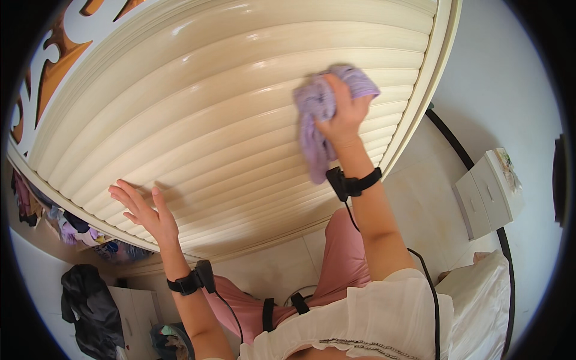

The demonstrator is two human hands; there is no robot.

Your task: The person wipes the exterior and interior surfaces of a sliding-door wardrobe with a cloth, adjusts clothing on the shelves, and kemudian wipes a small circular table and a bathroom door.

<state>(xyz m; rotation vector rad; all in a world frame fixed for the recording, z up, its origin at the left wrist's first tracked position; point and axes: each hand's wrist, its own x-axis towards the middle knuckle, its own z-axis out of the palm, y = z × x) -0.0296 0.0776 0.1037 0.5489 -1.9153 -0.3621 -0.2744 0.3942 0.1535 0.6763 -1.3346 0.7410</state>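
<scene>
A cream wardrobe door with curved horizontal slats (pixel 234 112) fills the view before me. My right hand (pixel 344 110) grips a crumpled purple cloth (pixel 315 101) against the slats on the door's right side, and part of the cloth hangs down below the hand. My left hand (pixel 146 211) is at the lower left of the door with fingers spread and nothing in it; whether the fingertips touch the slats is hard to tell. Black straps with small boxes and cables are on both wrists.
Clothes (pixel 74 227) lie on shelves behind the door's left edge. A white drawer cabinet (pixel 488 193) stands at the right by the wall. At the lower left are a black garment (pixel 92 310), another white cabinet (pixel 132 315) and a bin (pixel 173 342). A plastic-covered item (pixel 479 301) is at the lower right.
</scene>
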